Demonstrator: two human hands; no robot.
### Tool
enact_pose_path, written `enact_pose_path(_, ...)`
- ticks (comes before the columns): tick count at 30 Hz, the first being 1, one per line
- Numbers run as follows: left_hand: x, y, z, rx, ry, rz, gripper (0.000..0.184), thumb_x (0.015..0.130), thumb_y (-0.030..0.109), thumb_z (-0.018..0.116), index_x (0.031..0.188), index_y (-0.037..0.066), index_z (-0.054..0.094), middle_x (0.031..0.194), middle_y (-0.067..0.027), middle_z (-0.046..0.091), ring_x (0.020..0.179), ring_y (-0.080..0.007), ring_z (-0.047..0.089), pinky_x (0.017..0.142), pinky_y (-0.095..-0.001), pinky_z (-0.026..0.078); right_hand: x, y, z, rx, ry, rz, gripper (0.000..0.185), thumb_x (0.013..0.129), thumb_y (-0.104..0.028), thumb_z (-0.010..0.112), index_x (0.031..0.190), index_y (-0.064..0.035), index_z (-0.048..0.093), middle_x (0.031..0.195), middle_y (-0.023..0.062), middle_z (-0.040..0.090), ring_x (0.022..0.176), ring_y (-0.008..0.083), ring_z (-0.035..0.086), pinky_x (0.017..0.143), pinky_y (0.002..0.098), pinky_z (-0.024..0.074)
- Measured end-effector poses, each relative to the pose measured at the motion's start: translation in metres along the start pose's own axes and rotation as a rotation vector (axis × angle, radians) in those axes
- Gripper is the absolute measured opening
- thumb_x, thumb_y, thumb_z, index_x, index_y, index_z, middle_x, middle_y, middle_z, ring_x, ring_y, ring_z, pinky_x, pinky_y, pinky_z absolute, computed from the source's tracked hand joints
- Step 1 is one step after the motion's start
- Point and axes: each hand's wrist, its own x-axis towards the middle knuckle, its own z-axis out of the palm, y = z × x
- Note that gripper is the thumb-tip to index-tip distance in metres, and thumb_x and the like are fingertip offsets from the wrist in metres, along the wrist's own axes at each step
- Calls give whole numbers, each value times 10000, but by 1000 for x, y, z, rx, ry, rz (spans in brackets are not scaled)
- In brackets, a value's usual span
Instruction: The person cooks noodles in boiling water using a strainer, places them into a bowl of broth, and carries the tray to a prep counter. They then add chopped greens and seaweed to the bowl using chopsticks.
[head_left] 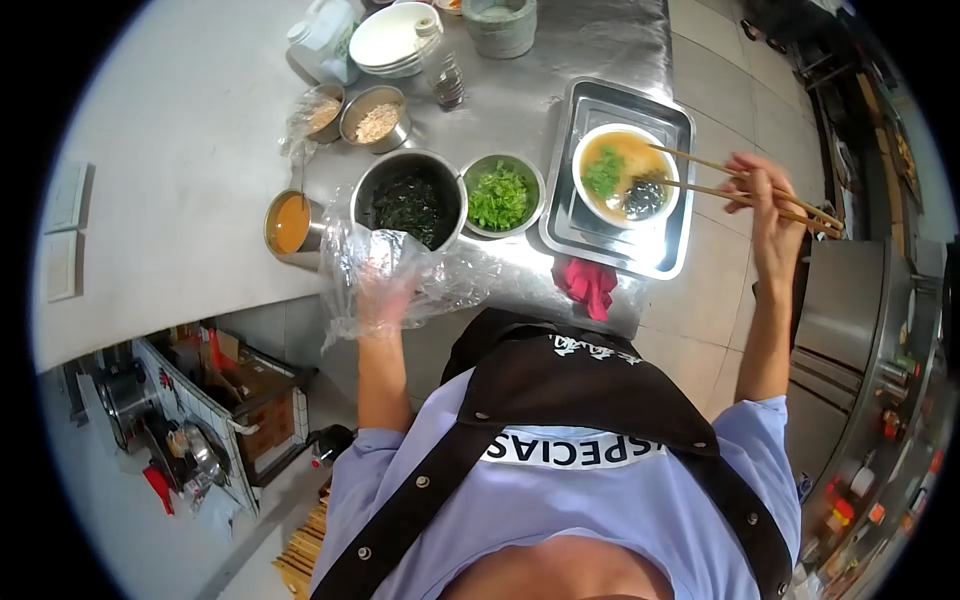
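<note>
My right hand (765,200) grips a pair of long wooden chopsticks (715,190), their tips apart over a white bowl of soup (578,170). Chopped greens (604,172) and dark seaweed (643,198) float in its orange-brown broth. The bowl stands on a metal tray (560,235). At the near rim of a steel pot (460,205) of dark seaweed (405,205), my left hand (385,295) is closed on crumpled clear plastic wrap (440,280), which partly hides its fingers. Beside that pot is a steel bowl (540,190) of chopped greens (497,196).
A steel cup of orange sauce (292,222) stands left of the pot. Behind are small metal bowls (378,122), a glass bottle (447,75), stacked white bowls (390,40), a plastic jug (325,45) and a stone mortar (500,25). A red cloth (588,287) hangs at the counter's near edge.
</note>
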Motion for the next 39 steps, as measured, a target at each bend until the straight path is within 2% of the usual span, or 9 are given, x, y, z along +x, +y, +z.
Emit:
enact_pose_path(4,5,51,45,-536,41,-189,404,893,113,487,1273,31,377,1179,-199,463,1061,-338,505,905,-471,454,-23,14,77,350,-168,49,234,931,-167,478,1057,-28,618,939,95,628,785,159,633,677,273,541)
enact_pose_path(11,17,34,59,-1053,26,-441,378,877,154,529,1194,-25,428,1113,-160,495,934,-347,558,820,-481,511,-24,11,109,584,190,158,356,945,-270,453,1046,53,562,924,160,619,802,222,640,722,309,552)
enact_pose_path(17,20,60,75,-969,25,-469,296,825,127,606,1090,50,499,928,-99,563,801,-291,586,707,-478,532,-21,-10,95,668,111,120,382,943,-306,449,1047,50,540,881,169,623,760,214,642,679,298,551)
enact_pose_path(21,20,69,82,-869,4,-477,267,851,191,578,1081,67,523,987,-97,558,885,-306,577,742,-462,522,-30,-6,120,247,-230,-26,264,943,-211,462,1051,-22,610,882,121,635,768,179,641,662,282,539)
enact_pose_path(26,17,76,88,-889,12,-501,309,824,167,608,1096,67,501,966,-98,545,861,-290,579,737,-460,525,-30,3,116,480,82,262,360,931,-293,476,988,41,597,848,176,640,731,204,652,640,278,560)
enact_pose_path(28,18,83,89,-867,-72,-525,424,779,94,644,1154,83,446,895,-74,526,789,-258,578,688,-482,541,-27,12,99,616,100,341,357,928,-290,479,1018,46,562,850,191,633,729,215,653,632,275,572)
enact_pose_path(32,17,90,100,-822,-82,-487,320,792,126,637,1076,84,496,887,-69,545,782,-243,587,668,-450,541,-23,26,72,831,99,356,349,928,-291,476,1023,38,543,856,192,629,718,210,653,640,273,578)
enact_pose_path(34,15,82,104,-796,-87,-446,219,806,194,639,983,88,567,886,-68,584,793,-251,598,657,-417,531,-22,18,65,749,104,286,343,930,-287,473,1021,37,543,853,187,630,723,206,652,636,268,576)
enact_pose_path(39,13,85,116,-835,-142,-502,369,803,95,617,1136,97,457,929,-78,525,832,-239,577,723,-486,540,-38,5,70,412,-64,225,351,934,-281,469,1006,50,563,847,163,629,732,197,647,628,275,572)
